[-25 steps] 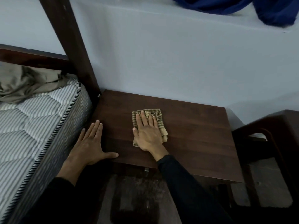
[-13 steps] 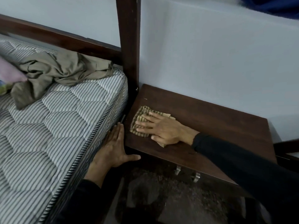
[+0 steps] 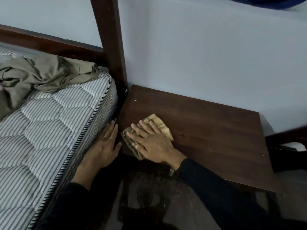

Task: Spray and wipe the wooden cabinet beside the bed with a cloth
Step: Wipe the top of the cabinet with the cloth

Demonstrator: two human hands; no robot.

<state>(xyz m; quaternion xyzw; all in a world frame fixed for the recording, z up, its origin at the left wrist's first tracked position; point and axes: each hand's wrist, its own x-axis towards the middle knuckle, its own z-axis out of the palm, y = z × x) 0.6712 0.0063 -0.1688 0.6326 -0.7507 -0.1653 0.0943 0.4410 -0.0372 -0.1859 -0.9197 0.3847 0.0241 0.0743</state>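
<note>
On the dark wood-grain cabinet (image 3: 207, 130), right hand (image 3: 154, 143) flat—pressing striped cloth (image 3: 159, 125)—left hand (image 3: 103, 146) spread against quilted mattress (image 3: 49, 122).

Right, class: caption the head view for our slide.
Right hand presses cloth on cabinet; left hand braces against mattress.

Single head-worn wide-angle view, looking forward and steeply down from above, close over the near-left corner of the wooden cabinet (image 3: 207, 130). Mattress (image 3: 49, 130) fills the left, the wall (image 3: 207, 55) runs across the far side, floor (image 3: 149, 196) at the near edge. Both forearms enter from the near bottom. Edges curve from lens distortion. No second view.
</note>
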